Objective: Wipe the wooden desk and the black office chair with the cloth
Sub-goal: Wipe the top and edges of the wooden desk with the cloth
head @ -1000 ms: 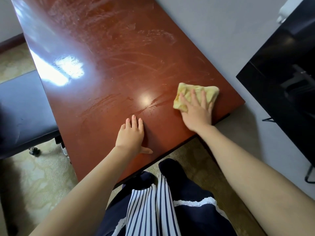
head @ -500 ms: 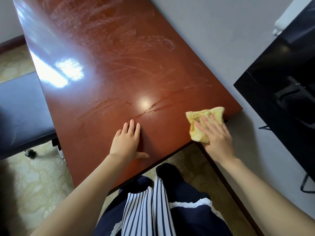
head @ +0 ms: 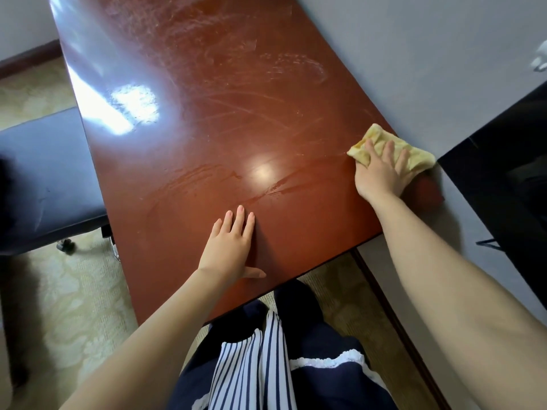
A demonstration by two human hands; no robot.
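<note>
The glossy reddish-brown wooden desk (head: pixel 207 143) fills the frame's centre; the black padded office chair (head: pixel 44 179) sits at the left edge. The left hand (head: pixel 229 247) lies flat at lower centre, fingers straight. The right hand (head: pixel 380 173), fingers spread, presses the crumpled yellow cloth (head: pixel 414 155) at centre right. Desk-wiping is in hand; next, likely sweep the cloth leftward with even pressure.

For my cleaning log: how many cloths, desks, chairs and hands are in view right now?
cloth: 1, yellow, pressed under the right hand
wooden desk: 1
black office chair: 1, left of the desk
Hands: 2, with the left hand flat on the desk
Total: 5
</note>
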